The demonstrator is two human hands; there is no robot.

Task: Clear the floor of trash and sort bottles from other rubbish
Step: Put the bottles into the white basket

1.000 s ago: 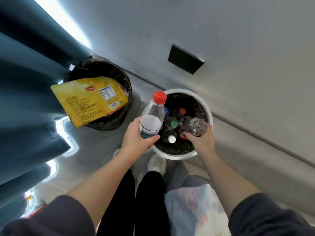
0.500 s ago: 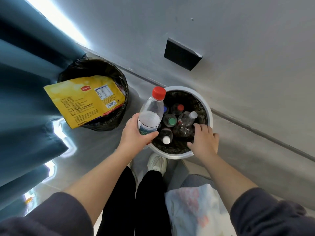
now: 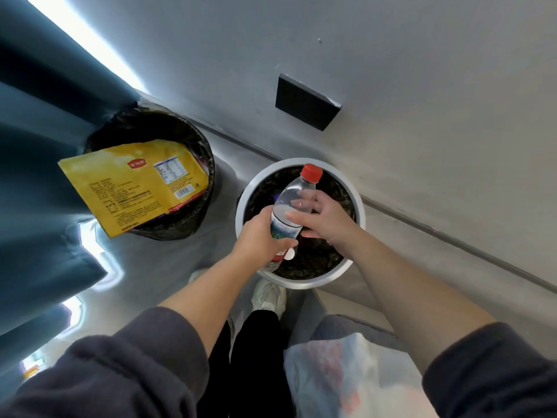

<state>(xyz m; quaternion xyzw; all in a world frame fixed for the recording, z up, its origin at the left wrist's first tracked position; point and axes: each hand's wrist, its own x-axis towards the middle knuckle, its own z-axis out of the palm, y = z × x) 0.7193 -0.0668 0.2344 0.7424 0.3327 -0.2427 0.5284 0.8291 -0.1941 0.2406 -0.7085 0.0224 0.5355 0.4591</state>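
Observation:
A clear water bottle point(image 3: 297, 193) with a red cap and a blue-green label is tilted over the white round bin point(image 3: 301, 283). My left hand point(image 3: 259, 236) grips its lower half. My right hand point(image 3: 331, 221) reaches in from the right, its fingers laid across the bottle's upper body and its thumb under the label. The bin has a dark liner, and my hands hide most of what is inside; one white bottle cap point(image 3: 290, 254) shows below my left hand. To the left, a black-lined bin point(image 3: 187, 227) holds a large yellow snack packet point(image 3: 135, 188) that sticks out over its rim.
Both bins stand against a grey wall with a black plate point(image 3: 306, 102). A dark teal curtain point(image 3: 36, 146) hangs at the left. A white plastic bag point(image 3: 346, 381) hangs by my right arm. My white shoe point(image 3: 269, 297) is just in front of the white bin.
My right hand let go of a clear bottle into the white bin, then moved left onto the red-capped bottle. My left hand carried that bottle right, over the bin.

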